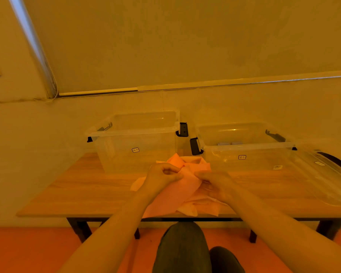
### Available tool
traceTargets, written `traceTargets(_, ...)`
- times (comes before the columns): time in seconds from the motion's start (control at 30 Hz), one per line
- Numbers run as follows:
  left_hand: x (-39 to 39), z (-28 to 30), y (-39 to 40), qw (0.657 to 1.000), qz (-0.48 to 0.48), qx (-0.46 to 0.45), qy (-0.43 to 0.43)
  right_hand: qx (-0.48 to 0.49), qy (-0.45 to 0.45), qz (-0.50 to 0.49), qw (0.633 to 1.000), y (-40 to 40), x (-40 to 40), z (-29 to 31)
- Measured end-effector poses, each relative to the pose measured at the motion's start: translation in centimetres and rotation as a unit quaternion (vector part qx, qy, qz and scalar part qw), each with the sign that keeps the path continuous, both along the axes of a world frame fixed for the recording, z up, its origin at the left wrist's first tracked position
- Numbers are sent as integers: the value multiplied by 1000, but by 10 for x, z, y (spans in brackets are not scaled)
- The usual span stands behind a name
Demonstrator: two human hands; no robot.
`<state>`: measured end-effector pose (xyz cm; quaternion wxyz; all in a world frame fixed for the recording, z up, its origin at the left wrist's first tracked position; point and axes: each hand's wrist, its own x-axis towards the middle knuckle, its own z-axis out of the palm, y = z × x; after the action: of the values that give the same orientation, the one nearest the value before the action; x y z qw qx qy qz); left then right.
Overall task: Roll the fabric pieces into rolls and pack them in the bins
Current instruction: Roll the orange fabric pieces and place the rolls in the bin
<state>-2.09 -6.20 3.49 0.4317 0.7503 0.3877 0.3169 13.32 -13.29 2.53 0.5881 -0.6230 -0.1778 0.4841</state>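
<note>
A heap of pink and orange fabric pieces (pixel 193 207) lies at the front middle of the wooden table (pixel 77 192). On top of it, a pink fabric piece (pixel 177 192) is pinched at its far edge by my left hand (pixel 162 175) and my right hand (pixel 215 184), fingers curled, one hand on each side. Two clear plastic bins stand behind the heap: the left bin (pixel 126 142) and the right bin (pixel 246 152), both open. Small grey items lie inside the right bin; I cannot tell what they are.
A clear bin lid (pixel 323 178) lies at the table's right end. Black latches stick out from the bin sides between the two bins. The wall stands close behind the bins. My knees (pixel 185 247) are under the table's front edge.
</note>
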Motion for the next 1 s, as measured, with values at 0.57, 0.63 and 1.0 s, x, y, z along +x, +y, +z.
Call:
traceTargets(0.57,1,-3,-13,1000,4,21,-2,119,-105,-37,987,-14,0,0)
traceTargets(0.63,2,-2,-13,1000,5,23,-4,128,-114,-31,985,-13,-1,4)
traceTargets(1.0,16,9,-3,1000,-12,25,-11,189,-184,36,964,-16,19,25)
